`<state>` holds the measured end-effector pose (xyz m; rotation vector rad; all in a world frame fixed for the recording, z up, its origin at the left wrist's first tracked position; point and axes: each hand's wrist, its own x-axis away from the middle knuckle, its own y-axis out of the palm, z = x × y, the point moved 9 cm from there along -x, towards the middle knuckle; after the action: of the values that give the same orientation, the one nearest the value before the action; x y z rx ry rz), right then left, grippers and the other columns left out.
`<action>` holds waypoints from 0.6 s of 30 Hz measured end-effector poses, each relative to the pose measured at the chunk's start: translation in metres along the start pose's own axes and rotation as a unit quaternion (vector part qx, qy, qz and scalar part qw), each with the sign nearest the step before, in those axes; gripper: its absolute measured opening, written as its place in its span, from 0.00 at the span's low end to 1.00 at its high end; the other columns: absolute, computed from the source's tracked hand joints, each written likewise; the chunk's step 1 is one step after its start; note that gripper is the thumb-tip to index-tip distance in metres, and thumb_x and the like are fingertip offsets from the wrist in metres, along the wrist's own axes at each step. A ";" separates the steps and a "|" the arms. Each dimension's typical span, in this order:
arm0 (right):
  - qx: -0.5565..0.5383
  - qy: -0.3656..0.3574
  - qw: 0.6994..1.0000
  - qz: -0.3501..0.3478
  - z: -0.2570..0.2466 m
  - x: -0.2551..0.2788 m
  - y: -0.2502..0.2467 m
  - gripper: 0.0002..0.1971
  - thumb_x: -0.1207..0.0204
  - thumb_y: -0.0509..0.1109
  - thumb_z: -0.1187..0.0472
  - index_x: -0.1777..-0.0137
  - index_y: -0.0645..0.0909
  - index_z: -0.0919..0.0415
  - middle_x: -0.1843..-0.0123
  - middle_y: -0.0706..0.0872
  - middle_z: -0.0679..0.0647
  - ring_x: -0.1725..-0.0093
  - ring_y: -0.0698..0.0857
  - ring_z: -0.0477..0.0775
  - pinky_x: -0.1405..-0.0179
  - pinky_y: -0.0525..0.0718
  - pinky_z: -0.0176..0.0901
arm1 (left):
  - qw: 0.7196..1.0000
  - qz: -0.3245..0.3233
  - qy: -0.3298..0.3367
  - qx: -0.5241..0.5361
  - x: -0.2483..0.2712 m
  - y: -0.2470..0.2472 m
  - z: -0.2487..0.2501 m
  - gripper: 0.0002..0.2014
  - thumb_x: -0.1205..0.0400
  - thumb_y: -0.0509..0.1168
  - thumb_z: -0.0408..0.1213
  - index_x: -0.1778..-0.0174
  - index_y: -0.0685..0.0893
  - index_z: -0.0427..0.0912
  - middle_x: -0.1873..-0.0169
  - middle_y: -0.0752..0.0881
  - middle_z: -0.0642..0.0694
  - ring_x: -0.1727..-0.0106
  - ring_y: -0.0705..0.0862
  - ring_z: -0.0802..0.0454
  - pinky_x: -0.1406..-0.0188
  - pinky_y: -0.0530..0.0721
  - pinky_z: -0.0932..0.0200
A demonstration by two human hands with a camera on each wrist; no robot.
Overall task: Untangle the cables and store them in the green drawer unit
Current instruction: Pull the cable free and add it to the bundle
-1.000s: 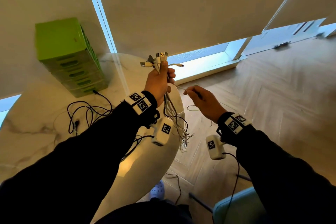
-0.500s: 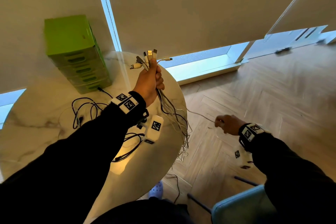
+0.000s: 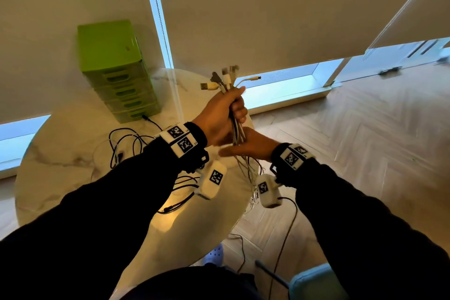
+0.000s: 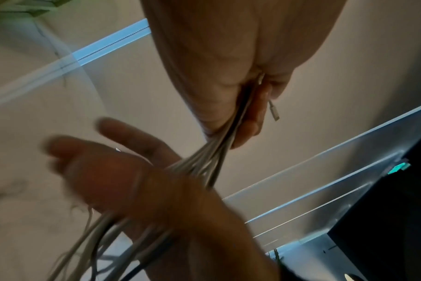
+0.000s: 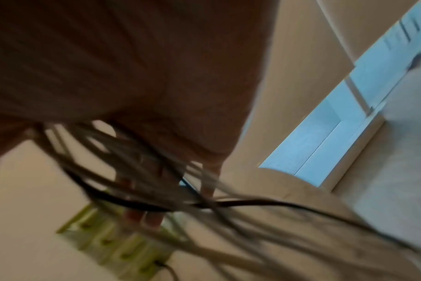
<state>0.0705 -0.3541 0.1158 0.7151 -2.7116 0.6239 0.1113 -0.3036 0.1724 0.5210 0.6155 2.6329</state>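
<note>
1. Left hand raised above the counter, fist wrapped round a bundle of white cables; plug ends fan out above the fist.
2. Right hand just below the left, fingers straight and spread, palm against the hanging strands; not gripping.
3. Left wrist view: strands leave the left fist and pass over the open right hand.
4. Right wrist view heavily blurred; cables trail across the frame, one dark strand among the pale ones.
5. Loose bundle ends hang past the counter edge toward the floor.
6. Black cables lie tangled on the counter, behind the left wrist.
7. Green drawer unit stands at the far left of the counter, against the blind; drawers all pushed in.
</note>
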 end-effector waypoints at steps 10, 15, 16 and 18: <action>0.258 -0.008 0.939 0.230 -0.021 -0.007 -0.037 0.15 0.18 0.65 0.55 0.67 0.78 0.55 0.67 0.83 0.58 0.64 0.81 0.60 0.63 0.73 0.47 | 0.999 0.011 -0.033 0.007 0.020 -0.027 0.021 0.26 0.13 0.59 0.57 0.73 0.68 0.46 0.77 0.69 0.49 0.61 0.87 0.47 0.41 0.80 0.48; 0.322 0.075 0.929 0.164 0.007 -0.003 -0.026 0.22 0.17 0.65 0.47 0.72 0.66 0.50 0.71 0.74 0.49 0.62 0.77 0.60 0.61 0.71 0.47 | 0.997 0.050 -0.058 0.014 0.021 -0.055 0.026 0.27 0.14 0.60 0.59 0.74 0.72 0.47 0.77 0.74 0.50 0.59 0.89 0.47 0.42 0.82 0.51; 0.315 0.086 0.936 0.130 0.005 -0.002 -0.020 0.21 0.18 0.68 0.45 0.70 0.68 0.52 0.70 0.76 0.50 0.62 0.78 0.59 0.60 0.73 0.48 | 0.996 0.058 -0.025 -0.063 0.019 -0.059 0.029 0.25 0.14 0.60 0.60 0.72 0.74 0.47 0.76 0.78 0.52 0.58 0.88 0.48 0.39 0.82 0.48; 0.233 0.069 0.967 0.081 -0.010 -0.004 -0.002 0.18 0.21 0.72 0.46 0.64 0.74 0.58 0.67 0.81 0.55 0.64 0.82 0.57 0.59 0.81 0.51 | 0.965 0.059 0.039 -0.252 0.017 -0.058 0.034 0.23 0.14 0.57 0.63 0.65 0.81 0.49 0.68 0.85 0.54 0.53 0.86 0.51 0.30 0.78 0.42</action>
<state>0.0762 -0.3493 0.1238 0.5246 -2.5282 1.3271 0.1282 -0.2368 0.1777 0.3028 -0.0808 2.7847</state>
